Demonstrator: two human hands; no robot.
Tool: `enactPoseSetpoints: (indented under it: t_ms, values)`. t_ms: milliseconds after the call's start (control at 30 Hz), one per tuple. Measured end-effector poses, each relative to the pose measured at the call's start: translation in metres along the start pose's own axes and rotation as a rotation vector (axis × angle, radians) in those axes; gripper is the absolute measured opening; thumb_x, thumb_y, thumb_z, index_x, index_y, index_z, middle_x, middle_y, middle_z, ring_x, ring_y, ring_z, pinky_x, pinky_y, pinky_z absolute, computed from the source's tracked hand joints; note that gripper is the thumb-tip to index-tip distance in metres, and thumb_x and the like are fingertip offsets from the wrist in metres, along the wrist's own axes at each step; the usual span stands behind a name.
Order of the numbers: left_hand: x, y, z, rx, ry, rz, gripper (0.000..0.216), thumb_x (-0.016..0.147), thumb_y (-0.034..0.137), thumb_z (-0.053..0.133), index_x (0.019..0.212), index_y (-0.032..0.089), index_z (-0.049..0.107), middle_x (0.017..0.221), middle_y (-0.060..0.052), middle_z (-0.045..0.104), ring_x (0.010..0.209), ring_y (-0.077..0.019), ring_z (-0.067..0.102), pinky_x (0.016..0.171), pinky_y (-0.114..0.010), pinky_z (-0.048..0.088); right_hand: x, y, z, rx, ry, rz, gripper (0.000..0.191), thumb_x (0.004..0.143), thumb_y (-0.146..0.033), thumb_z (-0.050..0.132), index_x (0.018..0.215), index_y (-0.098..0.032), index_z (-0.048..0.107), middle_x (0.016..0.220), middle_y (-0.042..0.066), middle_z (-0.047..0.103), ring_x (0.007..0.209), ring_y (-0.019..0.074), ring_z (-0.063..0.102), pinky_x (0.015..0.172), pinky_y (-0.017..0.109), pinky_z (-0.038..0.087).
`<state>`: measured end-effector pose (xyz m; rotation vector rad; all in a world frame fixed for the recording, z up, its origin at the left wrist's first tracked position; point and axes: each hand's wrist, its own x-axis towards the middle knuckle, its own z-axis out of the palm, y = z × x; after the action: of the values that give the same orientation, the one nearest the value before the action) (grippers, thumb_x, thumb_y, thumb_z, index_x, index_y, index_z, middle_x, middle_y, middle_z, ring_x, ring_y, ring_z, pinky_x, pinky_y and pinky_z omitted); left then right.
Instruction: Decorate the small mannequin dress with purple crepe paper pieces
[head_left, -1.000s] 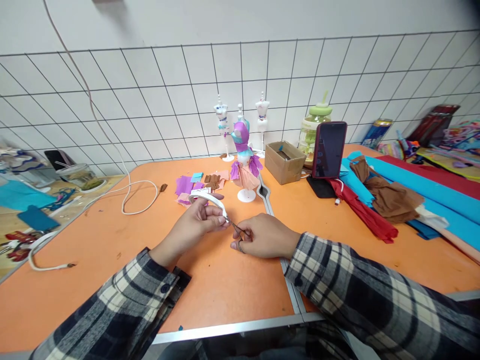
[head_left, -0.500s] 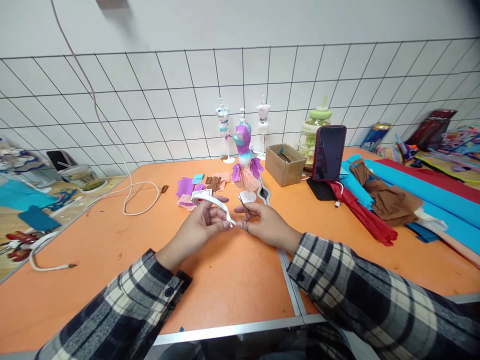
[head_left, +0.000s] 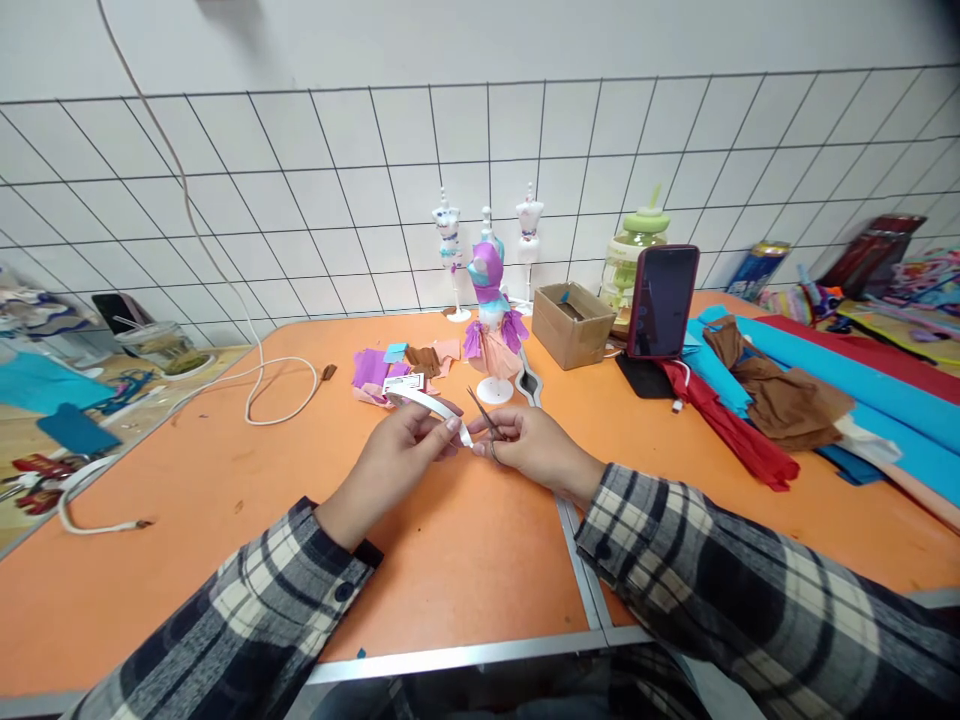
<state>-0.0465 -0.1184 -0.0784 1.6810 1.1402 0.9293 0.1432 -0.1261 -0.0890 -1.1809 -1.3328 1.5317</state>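
Wire grid panel [head_left: 300, 200] backs the whole scene. Orange table [head_left: 247, 500] fills the foreground, with a metal seam running down its middle. Stacked fabric [head_left: 810, 400] in blue, red and brown lies along the table's right side. White cable [head_left: 281, 395] loops at the left. Dark phone [head_left: 661, 300] is propped upright near the back, with the cardboard box [head_left: 574, 322] just to its left. Small dress form [head_left: 491, 320] in purple and pink stands at the centre back, and fabric scraps [head_left: 397, 365] are scattered just to its left.

Both arms are in plaid sleeves and meet at the table's centre. Left hand [head_left: 409, 448]: fingers closed, pinching the near end of the white strip [head_left: 429, 402], which arcs up and back toward the scraps, off the table. Right hand [head_left: 536, 450]: fingers curled through the handles of the small scissors [head_left: 482, 412], blades pointing up and left, tips just beside the strip's pinched end. Whether the blades are parted or not is too small to tell.
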Motion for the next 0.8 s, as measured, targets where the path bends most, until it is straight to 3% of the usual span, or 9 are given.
enactPoseSetpoints:
  t_ms: [133, 233, 400, 533, 800]
  values:
    - [0.001, -0.005, -0.003, 0.092, 0.094, 0.076, 0.036, 0.086, 0.05, 0.064, 0.096, 0.016, 0.067, 0.086, -0.006, 0.071, 0.08, -0.0209, 0.068, 0.076, -0.036, 0.055, -0.004, -0.002, 0.002, 0.033, 0.021, 0.061, 0.014, 0.076, -0.014, 0.072, 0.09, -0.016, 0.071, 0.073, -0.001, 0.065, 0.061, 0.008, 0.052, 0.055, 0.02, 0.042]
    - [0.002, -0.006, -0.006, 0.123, 0.101, 0.047, 0.036, 0.086, 0.051, 0.065, 0.095, 0.016, 0.067, 0.083, -0.006, 0.072, 0.078, -0.0216, 0.069, 0.078, -0.039, 0.055, -0.006, -0.004, 0.003, 0.053, 0.03, 0.071, 0.018, 0.073, -0.016, 0.076, 0.09, -0.017, 0.071, 0.076, 0.0, 0.066, 0.067, 0.0091, 0.055, 0.057, 0.019, 0.045]
    - [0.002, 0.003, -0.009, -0.166, -0.025, -0.139, 0.043, 0.081, 0.05, 0.072, 0.106, 0.016, 0.062, 0.092, -0.007, 0.075, 0.089, -0.0229, 0.072, 0.086, -0.04, 0.055, -0.006, -0.001, 0.001, 0.101, -0.005, 0.11, 0.028, 0.067, -0.024, 0.083, 0.092, -0.017, 0.072, 0.075, 0.0, 0.065, 0.062, 0.0083, 0.054, 0.056, 0.02, 0.05]
    - [0.002, 0.005, -0.009, -0.268, -0.095, -0.13, 0.053, 0.072, 0.04, 0.083, 0.112, 0.017, 0.058, 0.094, -0.006, 0.076, 0.094, -0.0224, 0.072, 0.092, -0.039, 0.053, -0.005, 0.004, -0.001, 0.158, -0.02, 0.131, 0.024, 0.069, -0.025, 0.081, 0.091, -0.019, 0.072, 0.078, 0.0, 0.065, 0.059, 0.007, 0.055, 0.057, 0.021, 0.054]
    - [0.003, 0.003, -0.002, -0.155, 0.004, -0.093, 0.044, 0.075, 0.052, 0.077, 0.096, 0.016, 0.062, 0.073, -0.002, 0.073, 0.072, -0.0209, 0.071, 0.076, -0.038, 0.057, -0.006, 0.003, -0.003, 0.158, -0.119, 0.171, 0.012, 0.074, -0.023, 0.074, 0.081, -0.015, 0.067, 0.082, 0.003, 0.068, 0.055, 0.0065, 0.054, 0.054, 0.021, 0.057]
